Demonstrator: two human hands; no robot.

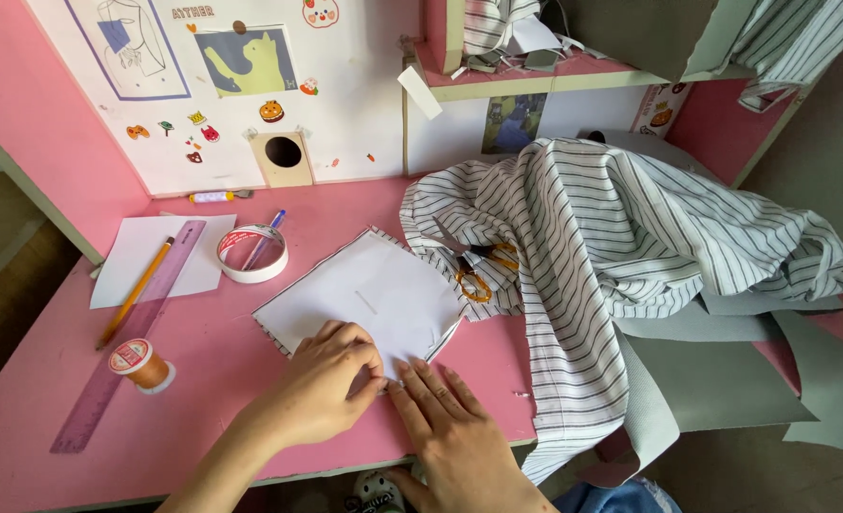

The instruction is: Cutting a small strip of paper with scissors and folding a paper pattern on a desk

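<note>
Head cam: left hand point(331, 380) fingers curled, pinching near edge of white paper piece point(364, 296) w/ striped fabric under, centre of pink desk point(212, 351). Right hand point(450, 427) flat, pressing at 5 o'clock corner. Scissors point(478, 275) at 2 o'clock, idle. Edge prob. part-done; rest untouched.

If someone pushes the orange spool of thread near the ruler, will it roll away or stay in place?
The spool of thread stands upright on its flat end on the pink table, so a gentle push would probably slide it, not roll it. Knocked onto its side, it would likely roll, since it is round. The purple ruler beside it might stop it. It looks small and probably light.
</note>
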